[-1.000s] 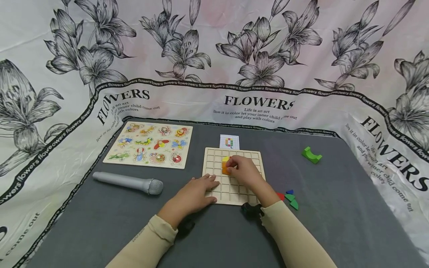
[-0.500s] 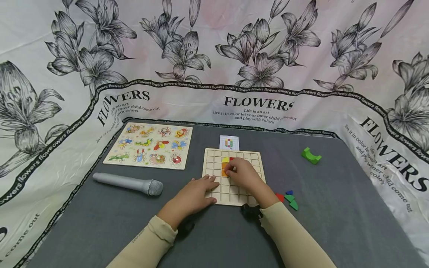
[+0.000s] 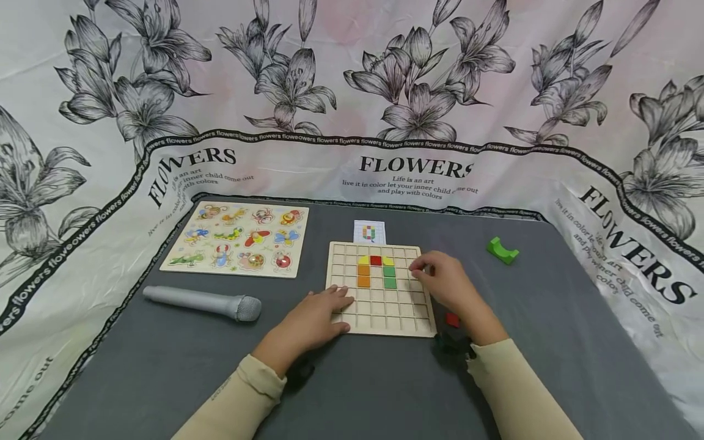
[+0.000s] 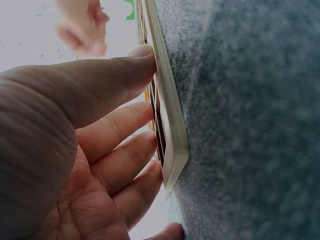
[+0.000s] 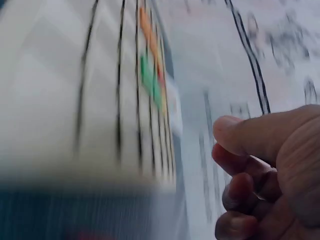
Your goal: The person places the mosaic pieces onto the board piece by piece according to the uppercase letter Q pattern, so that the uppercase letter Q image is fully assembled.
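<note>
A wooden grid board [image 3: 404, 321] lies on the grey table. Set in it are orange squares [image 3: 363, 275], green squares [image 3: 389, 277], a red square [image 3: 376, 261] and small yellow pieces [image 3: 388, 261]. My left hand [image 3: 313, 315] rests on the board's near left part; in the left wrist view its thumb and fingertips touch the edge [image 4: 172, 120]. Past the board's right edge hovers my right hand [image 3: 442, 281], fingers loosely bent, nothing visible between thumb and fingers in the right wrist view [image 5: 270, 170]. A red piece [image 3: 452, 320] lies below that hand.
Behind the board is a small pattern card [image 3: 370, 232]. An insect puzzle board [image 3: 236, 239] and a grey microphone [image 3: 203, 302] lie to the left. A green arch block [image 3: 502, 251] sits at the right. Flower-printed cloth [image 3: 313, 171] rises behind the table.
My right hand has left the coloured squares and moved right, past the board's edge, uncovering the green squares. It now hides the loose green and blue pieces. My left hand stays on the board.
</note>
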Available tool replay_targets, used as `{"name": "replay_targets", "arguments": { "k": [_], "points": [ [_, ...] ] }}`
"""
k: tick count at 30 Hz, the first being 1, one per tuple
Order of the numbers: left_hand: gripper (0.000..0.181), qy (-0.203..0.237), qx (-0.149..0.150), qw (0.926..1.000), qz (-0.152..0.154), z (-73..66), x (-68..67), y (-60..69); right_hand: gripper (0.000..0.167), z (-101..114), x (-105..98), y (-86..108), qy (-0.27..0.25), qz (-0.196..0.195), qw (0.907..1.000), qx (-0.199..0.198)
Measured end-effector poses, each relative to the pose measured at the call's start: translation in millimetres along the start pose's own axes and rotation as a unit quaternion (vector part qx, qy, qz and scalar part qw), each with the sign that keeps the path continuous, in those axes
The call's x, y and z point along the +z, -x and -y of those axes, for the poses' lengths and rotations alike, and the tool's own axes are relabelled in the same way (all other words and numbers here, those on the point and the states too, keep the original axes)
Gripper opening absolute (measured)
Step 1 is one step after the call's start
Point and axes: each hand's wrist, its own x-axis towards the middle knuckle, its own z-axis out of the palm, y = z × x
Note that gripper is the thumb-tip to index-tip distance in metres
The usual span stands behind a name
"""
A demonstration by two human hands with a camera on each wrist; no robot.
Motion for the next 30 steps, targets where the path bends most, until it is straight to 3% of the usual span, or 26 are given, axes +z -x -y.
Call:
{"name": "replay_targets", "arguments": {
  "k": [7,13,18,24,30],
  "points": [
    [0.058,-0.001,-0.003,1.0000,0.000,-2.0,-2.4,1.9,0.012,-60.1,-34.3,56.8,0.021,0.015,0.9983,0.052],
    [0.058,0.005,-0.002,1.0000,-0.001,-3.9,-0.5,3.0,0.014,-74.7,-44.4,87.0,0.026,0.042,0.9968,0.062],
    [0.058,0.010,0.000,0.9999,-0.005,-4.0,-2.1,5.0,0.020,-67.5,-42.8,93.1,0.031,0.056,0.9919,0.110],
    [0.058,0.007,0.001,1.0000,-0.007,-2.7,-1.4,5.0,0.025,-63.8,-39.0,90.3,0.033,0.052,0.9886,0.137],
    [0.059,0.007,-0.001,1.0000,-0.004,-2.3,-0.4,2.5,0.021,-65.5,-38.5,89.9,0.013,0.045,0.9911,0.125]
  ]
}}
